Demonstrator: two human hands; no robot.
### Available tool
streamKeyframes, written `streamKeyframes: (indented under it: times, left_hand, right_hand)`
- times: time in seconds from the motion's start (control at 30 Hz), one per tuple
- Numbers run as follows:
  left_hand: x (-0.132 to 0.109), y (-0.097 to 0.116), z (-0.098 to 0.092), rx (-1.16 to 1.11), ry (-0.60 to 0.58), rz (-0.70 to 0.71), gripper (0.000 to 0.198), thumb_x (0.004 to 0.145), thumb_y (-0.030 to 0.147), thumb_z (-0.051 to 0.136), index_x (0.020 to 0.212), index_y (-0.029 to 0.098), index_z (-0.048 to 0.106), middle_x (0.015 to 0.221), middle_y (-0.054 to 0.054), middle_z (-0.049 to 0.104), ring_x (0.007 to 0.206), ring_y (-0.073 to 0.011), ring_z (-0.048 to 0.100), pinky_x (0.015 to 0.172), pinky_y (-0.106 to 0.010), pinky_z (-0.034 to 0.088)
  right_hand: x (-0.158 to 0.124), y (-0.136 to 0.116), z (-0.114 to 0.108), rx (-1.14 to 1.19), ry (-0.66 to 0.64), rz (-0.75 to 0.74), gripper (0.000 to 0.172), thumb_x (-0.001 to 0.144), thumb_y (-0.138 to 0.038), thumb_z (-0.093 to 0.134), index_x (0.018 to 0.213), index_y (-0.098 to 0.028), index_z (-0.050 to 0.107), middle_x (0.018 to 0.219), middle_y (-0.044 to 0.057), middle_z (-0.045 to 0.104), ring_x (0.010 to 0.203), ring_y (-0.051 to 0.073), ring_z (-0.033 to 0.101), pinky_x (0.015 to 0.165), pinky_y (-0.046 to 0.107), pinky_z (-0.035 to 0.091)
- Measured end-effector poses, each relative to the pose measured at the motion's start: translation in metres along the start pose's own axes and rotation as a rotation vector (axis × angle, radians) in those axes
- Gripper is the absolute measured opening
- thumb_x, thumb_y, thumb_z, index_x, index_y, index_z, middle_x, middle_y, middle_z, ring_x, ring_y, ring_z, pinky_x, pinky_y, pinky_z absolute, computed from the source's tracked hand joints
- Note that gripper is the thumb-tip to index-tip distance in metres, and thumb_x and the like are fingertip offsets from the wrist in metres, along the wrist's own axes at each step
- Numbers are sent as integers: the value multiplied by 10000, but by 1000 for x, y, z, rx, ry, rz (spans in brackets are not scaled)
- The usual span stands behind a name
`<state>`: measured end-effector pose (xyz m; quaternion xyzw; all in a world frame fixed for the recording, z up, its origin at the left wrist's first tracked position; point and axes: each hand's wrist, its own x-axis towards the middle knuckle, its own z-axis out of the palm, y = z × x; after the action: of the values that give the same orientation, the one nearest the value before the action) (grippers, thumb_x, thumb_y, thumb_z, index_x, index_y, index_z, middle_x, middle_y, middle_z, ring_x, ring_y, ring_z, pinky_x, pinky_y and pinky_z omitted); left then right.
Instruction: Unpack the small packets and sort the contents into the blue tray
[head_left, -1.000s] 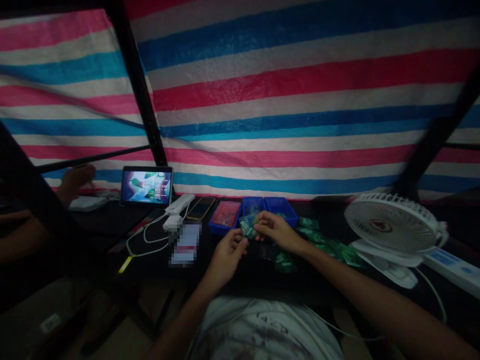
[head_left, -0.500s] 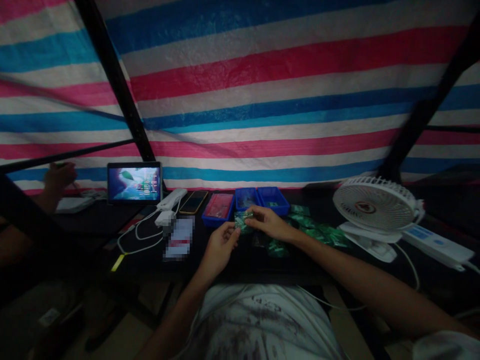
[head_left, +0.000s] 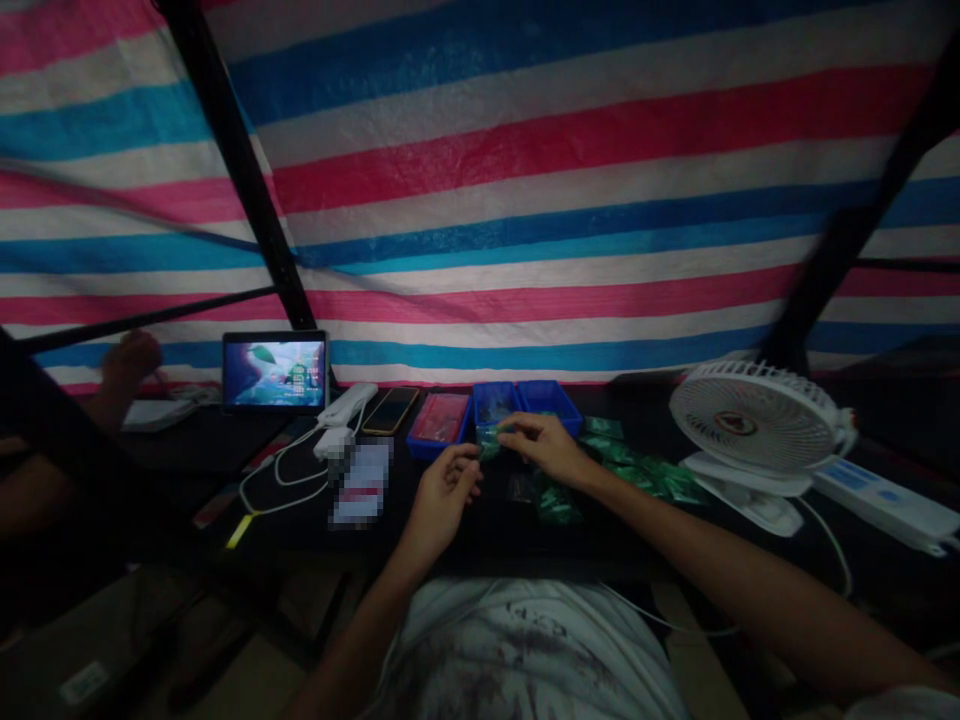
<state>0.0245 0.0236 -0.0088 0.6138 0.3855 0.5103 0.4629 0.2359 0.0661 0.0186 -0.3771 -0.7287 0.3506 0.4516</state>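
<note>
In the head view, my right hand pinches a small green plastic bag between thumb and fingertips. Just left of the bag is my left hand, its fingers loosely curled, thumb apart, nothing visible in them; whether a fingertip touches the bag's edge I cannot tell. Behind my hands stand a blue tray with pinkish-red packets, a blue tray with small clear-looking contents, and another blue tray partly hidden by my right hand. More green bags lie in a pile beneath and beyond my right forearm.
A white fan and a power strip are at right. To the left lie a phone, a blurred-out pale item, white cables and a lit tablet. Another person's hand is at far left.
The left fingers have loosened from the green bag and sit slightly apart from it. The right hand still pinches the bag, now tilted and lower. The camera view has shifted slightly.
</note>
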Motion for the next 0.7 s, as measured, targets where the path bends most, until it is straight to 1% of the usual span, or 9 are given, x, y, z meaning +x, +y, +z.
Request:
streamKeyframes:
  times: [0.07, 0.1, 0.17, 0.27, 0.37, 0.43, 0.5, 0.6, 0.7]
  left_hand:
    - [0, -1, -1, -10, -14, -1, 380, 895, 446, 643, 1150, 165, 625, 856, -40, 667, 697, -143, 627, 589, -224, 466]
    - [-1, -2, -1, -11, -17, 3, 381, 899, 444, 638, 1159, 168, 626, 886, -53, 684, 716, -151, 639, 596, -229, 474]
    - [-1, -3, -2, 0, -12, 10, 381, 907, 443, 630, 1174, 172, 631, 968, -81, 707, 744, -160, 656, 604, -237, 483]
    - [-1, -3, -2, 14, 9, 11, 371, 904, 449, 632, 1148, 171, 651, 1033, -98, 708, 754, -167, 665, 601, -246, 494]
    - [0, 0, -1, 16, 38, 15, 358, 886, 455, 650, 1109, 176, 670, 1047, -91, 701, 744, -167, 669, 585, -245, 495]
    - [-1, 3, 0, 27, 55, 16, 351, 884, 449, 652, 1102, 175, 677, 1038, -90, 708, 740, -167, 669, 583, -243, 494]
    - [-1, 5, 0, 37, 64, 9, 353, 885, 443, 651, 1108, 170, 680, 999, -90, 719, 735, -169, 668, 585, -243, 494]
    - [-1, 6, -1, 39, 66, 5, 372, 882, 446, 658, 1129, 170, 682, 956, -86, 726, 732, -174, 672, 585, -246, 495]
    - [-2, 6, -1, 36, 66, 14, 374, 882, 444, 661, 1140, 175, 686, 991, -88, 726, 739, -173, 676, 580, -242, 491]
  right_hand:
    - [0, -2, 1, 111, -26, 30, 328, 891, -486, 671, 1007, -180, 699, 666, -20, 616, 530, 133, 544, 509, 247, 412]
    - [0, -2, 1, 148, -54, 15, 315, 896, -470, 666, 1015, -180, 694, 739, 3, 668, 558, 136, 574, 535, 256, 447]
    - [0, -4, 2, 190, -72, -17, 272, 912, -430, 644, 1012, -182, 690, 836, 23, 698, 615, 138, 613, 591, 267, 491]
    - [0, -4, 3, 212, -82, -15, 227, 938, -369, 589, 1001, -178, 694, 840, 18, 683, 650, 134, 629, 647, 273, 511]
    - [0, -3, 3, 215, -82, 3, 269, 964, -391, 551, 959, -163, 693, 811, 20, 663, 674, 142, 629, 656, 274, 512]
    - [0, -3, 4, 199, -79, 9, 300, 948, -444, 594, 916, -159, 680, 809, 19, 649, 678, 142, 615, 639, 268, 506]
    - [0, -2, 4, 179, -85, 12, 315, 897, -477, 677, 906, -162, 661, 814, 12, 633, 672, 138, 588, 601, 251, 488]
    - [0, 2, 5, 187, -109, 1, 342, 834, -473, 758, 949, -179, 627, 843, 0, 611, 678, 134, 566, 555, 228, 462]
    - [-1, 3, 5, 240, -122, -3, 385, 827, -454, 772, 1048, -209, 575, 864, -8, 607, 715, 145, 587, 577, 233, 478]
